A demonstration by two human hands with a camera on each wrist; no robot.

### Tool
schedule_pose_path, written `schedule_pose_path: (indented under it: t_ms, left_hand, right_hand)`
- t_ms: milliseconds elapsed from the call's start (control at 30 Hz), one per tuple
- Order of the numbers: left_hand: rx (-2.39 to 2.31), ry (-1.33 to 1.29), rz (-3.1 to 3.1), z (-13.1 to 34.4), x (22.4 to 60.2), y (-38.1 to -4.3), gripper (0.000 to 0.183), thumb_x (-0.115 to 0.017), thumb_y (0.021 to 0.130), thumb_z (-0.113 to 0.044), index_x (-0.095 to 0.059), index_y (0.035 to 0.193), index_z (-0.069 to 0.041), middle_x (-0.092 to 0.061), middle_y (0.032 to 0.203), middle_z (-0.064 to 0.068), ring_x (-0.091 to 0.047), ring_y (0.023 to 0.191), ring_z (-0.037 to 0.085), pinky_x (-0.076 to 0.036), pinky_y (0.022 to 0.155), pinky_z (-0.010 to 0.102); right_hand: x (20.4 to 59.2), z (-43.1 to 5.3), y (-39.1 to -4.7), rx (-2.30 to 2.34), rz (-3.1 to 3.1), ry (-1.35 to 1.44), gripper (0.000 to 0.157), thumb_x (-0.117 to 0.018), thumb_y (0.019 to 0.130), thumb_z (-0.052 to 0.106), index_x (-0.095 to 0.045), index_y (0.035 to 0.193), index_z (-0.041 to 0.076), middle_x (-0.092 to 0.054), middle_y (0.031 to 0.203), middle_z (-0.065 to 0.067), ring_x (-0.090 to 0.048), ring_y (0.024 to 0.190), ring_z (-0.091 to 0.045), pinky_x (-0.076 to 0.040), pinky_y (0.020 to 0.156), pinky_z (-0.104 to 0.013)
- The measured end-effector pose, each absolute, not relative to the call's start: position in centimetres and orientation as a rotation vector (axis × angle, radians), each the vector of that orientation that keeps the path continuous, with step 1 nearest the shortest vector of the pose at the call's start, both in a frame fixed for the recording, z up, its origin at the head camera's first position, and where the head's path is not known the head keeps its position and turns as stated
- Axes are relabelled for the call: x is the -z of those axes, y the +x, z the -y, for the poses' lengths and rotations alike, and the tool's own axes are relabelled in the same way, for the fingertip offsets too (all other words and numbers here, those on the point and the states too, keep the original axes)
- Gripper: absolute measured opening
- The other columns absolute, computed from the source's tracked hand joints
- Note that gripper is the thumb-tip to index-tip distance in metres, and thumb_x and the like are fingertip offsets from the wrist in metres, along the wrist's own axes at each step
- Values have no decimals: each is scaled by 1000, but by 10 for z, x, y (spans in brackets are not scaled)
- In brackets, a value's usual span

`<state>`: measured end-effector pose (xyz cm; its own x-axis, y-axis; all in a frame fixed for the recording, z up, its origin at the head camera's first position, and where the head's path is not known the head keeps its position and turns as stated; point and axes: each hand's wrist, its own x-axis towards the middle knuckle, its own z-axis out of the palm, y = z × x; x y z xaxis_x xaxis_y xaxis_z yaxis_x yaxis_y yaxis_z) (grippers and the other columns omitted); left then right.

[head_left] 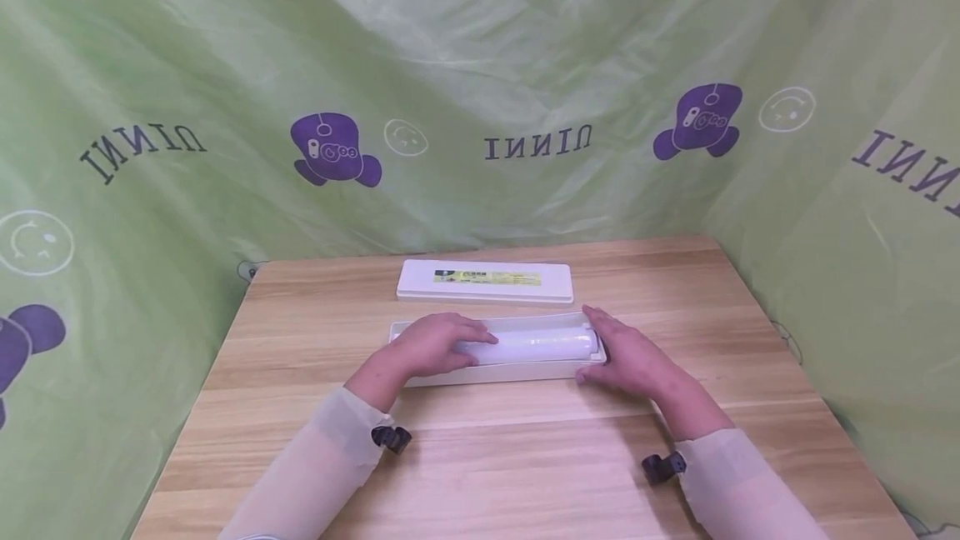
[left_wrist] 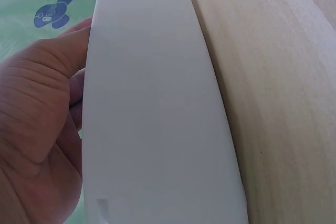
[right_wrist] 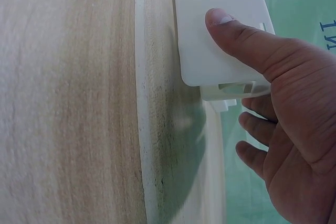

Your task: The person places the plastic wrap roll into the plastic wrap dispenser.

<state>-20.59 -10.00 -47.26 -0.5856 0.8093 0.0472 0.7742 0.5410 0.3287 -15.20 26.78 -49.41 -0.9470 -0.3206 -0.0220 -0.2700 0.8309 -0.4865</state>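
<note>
A long white box (head_left: 517, 371) stands without its lid near the middle of the table, with a shiny white roll of plastic wrap (head_left: 540, 345) lying lengthwise inside. My left hand (head_left: 431, 346) reaches over the left part of the box and holds the roll, thumb on the near side and fingers across it. At the box's right end, my right hand (head_left: 628, 357) grips the box with the thumb on the front wall (right_wrist: 226, 40) and the index finger at the far corner. Its other fingers (right_wrist: 254, 156) are off the box. The left fingertips are hidden behind the front wall (left_wrist: 157, 98) in the left wrist view.
Behind the box lies a flat white lid (head_left: 487, 294) with a yellow-green label (head_left: 487, 277). Both stand on a wooden table (head_left: 315, 298). Green printed cloth (head_left: 480, 190) hangs around the table's back and sides.
</note>
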Motion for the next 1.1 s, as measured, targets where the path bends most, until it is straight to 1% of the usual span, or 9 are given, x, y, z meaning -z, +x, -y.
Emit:
schedule_pose_path:
  t_ms: [367, 700, 900, 1100]
  left_hand:
    - [-515, 1333, -2688, 101, 474, -203, 41, -78, 94, -30, -72, 134, -21, -66, 140, 0, -61, 131, 19, -48, 110, 39]
    - [-587, 1263, -2721, 105, 467, -200, 40, -77, 95, -30, -71, 134, -21, -69, 134, -3, -63, 127, 16, -49, 109, 37]
    - [-588, 1277, -2750, 107, 462, -198, 38, -75, 97, -31, -72, 133, -20, -70, 134, -1, -64, 126, 19, -49, 109, 39]
    - [-604, 1287, -2766, 109, 461, -199, 39, -77, 95, -32, -72, 133, -20, -69, 135, 0, -63, 127, 20, -49, 110, 40]
  right_hand:
    - [494, -267, -152, 762, -2910, -482, 115, -91, 77, 43, -27, 163, 2, -34, 162, -27, -36, 147, -47, -30, 120, -58]
    - [496, -268, -152, 777, -2908, -477, 116, -92, 77, 43, -26, 163, 2, -34, 163, -24, -37, 147, -45, -31, 120, -57]
    - [495, -268, -152, 776, -2902, -473, 117, -91, 77, 45, -25, 164, 3, -33, 164, -24, -38, 147, -45, -31, 120, -58]
    - [495, -269, -152, 776, -2897, -476, 117, -91, 77, 44, -24, 164, 3, -33, 164, -23, -37, 147, -45, -31, 120, -57]
